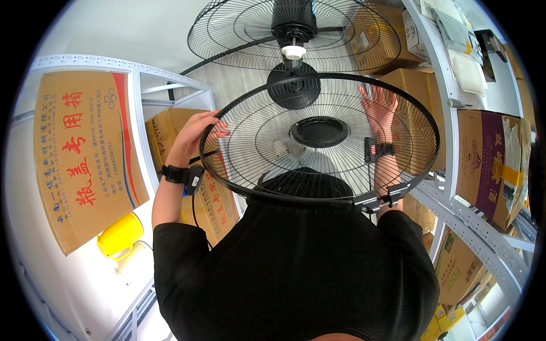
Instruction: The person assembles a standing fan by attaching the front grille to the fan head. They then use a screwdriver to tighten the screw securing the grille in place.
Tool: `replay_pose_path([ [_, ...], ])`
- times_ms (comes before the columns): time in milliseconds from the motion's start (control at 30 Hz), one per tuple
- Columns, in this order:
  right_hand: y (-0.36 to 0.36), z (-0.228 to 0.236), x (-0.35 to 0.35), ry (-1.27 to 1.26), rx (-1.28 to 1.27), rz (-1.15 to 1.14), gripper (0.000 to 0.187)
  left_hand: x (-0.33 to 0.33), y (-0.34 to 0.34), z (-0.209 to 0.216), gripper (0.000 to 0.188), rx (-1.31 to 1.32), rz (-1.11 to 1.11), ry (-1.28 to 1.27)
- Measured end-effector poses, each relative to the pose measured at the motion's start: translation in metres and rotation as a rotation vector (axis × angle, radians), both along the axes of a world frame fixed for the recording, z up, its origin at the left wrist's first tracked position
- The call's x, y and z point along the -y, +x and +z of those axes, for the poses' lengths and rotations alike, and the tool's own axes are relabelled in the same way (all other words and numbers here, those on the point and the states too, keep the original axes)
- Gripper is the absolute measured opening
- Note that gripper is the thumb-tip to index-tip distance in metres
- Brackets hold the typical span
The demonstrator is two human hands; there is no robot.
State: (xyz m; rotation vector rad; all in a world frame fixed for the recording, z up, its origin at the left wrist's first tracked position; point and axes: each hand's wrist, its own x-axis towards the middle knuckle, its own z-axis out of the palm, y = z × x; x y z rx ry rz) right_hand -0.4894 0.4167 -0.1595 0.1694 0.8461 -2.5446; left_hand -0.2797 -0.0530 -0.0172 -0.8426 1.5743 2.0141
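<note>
A round black wire fan grille (319, 132) with a solid centre disc is held out in front of my body, its near rim against my black shirt. My left hand (199, 129) grips its left rim, fingers curled over the wires. Through the mesh on the right shows my right hand (379, 108), behind the grille with fingers spread; whether it touches the wires I cannot tell. A black clip (392, 195) sits on the rim by my right forearm. Beyond stands a fan with its rear grille (227, 42), a black motor housing (294, 23) and a white nut (293, 52) on the shaft.
The fan's round black base (294, 94) rests on the floor. On the left, a metal shelf (133, 113) holds a large cardboard box (85, 165) and a yellow mug (120, 234). Another rack (452, 142) with boxes stands close on the right.
</note>
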Motion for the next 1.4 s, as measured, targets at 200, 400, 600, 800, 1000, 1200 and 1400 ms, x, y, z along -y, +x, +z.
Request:
replay_pose_path([
  [200, -0.004, 0.007, 0.002, 0.062, -0.013, 0.034, 0.070, 0.018, 0.005, -0.021, 0.048, -0.001, -0.037, 0.107],
  [400, -0.004, 0.007, 0.007, 0.066, -0.064, 0.026, 0.069, 0.018, 0.004, -0.016, 0.051, 0.018, -0.056, 0.014],
  [600, -0.004, 0.009, 0.009, 0.001, -0.109, 0.086, 0.070, 0.019, 0.009, -0.004, 0.048, 0.001, -0.052, -0.004],
  [800, -0.002, 0.004, 0.012, -0.105, -0.141, 0.114, 0.072, 0.012, 0.009, 0.013, 0.045, 0.012, -0.016, -0.071],
  [1000, -0.002, 0.007, 0.023, -0.122, -0.116, 0.126, 0.072, 0.019, 0.010, 0.024, 0.048, 0.000, -0.080, -0.095],
  [1200, 0.000, 0.024, 0.026, 0.000, -0.137, 0.147, 0.069, 0.027, 0.015, 0.028, 0.051, -0.001, -0.100, -0.105],
  [1400, 0.002, 0.048, 0.013, 0.156, -0.200, 0.135, 0.068, 0.038, 0.026, 0.011, 0.047, 0.050, -0.124, -0.061],
])
